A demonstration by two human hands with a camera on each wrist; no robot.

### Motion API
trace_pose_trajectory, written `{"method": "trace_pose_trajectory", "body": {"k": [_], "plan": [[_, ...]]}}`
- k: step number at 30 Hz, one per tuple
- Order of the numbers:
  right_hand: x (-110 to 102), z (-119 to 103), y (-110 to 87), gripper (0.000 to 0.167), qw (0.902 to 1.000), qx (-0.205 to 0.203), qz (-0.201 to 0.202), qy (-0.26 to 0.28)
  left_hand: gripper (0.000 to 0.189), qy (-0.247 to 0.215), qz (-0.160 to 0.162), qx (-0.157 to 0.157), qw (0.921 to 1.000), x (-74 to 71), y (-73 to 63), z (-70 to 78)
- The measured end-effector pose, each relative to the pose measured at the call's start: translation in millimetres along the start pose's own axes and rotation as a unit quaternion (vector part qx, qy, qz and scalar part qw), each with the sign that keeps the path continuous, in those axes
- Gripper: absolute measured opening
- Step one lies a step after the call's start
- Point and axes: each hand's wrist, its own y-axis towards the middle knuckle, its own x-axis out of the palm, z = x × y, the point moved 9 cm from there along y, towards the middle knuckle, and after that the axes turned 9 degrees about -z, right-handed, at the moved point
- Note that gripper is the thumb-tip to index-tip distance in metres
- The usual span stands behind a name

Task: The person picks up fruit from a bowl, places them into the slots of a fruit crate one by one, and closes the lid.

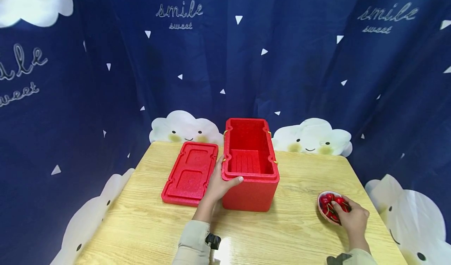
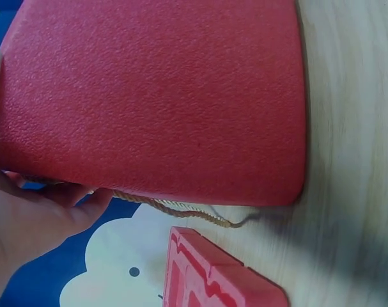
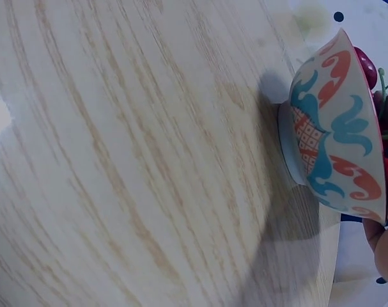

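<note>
The opening looks done: the lid is lying on the bench left of the box, which is standing open, no cherries showing inside. The emptying of the bowl looks left: cherries are filling it, sitting directly under the right hand's fingers. Whether these are pinching any, I cannot tell. The left hand is gripping the box's near-left corner, thumb lying over the rim.
</note>
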Motion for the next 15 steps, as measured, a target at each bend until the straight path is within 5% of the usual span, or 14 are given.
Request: {"method": "trace_pose_trajectory", "body": {"k": [7,15], "plan": [[-4,-5,-2.1,0.044,0.9998,-0.011,0.014,0.004,0.095,0.001,-0.058,0.003,0.9983,0.7,-4.1,21.7],[-19,-18,-13.7,0.041,0.9963,-0.031,0.079,0.014,0.093,0.019,-0.085,-0.004,0.9962,0.4,-4.1,16.4]]}}
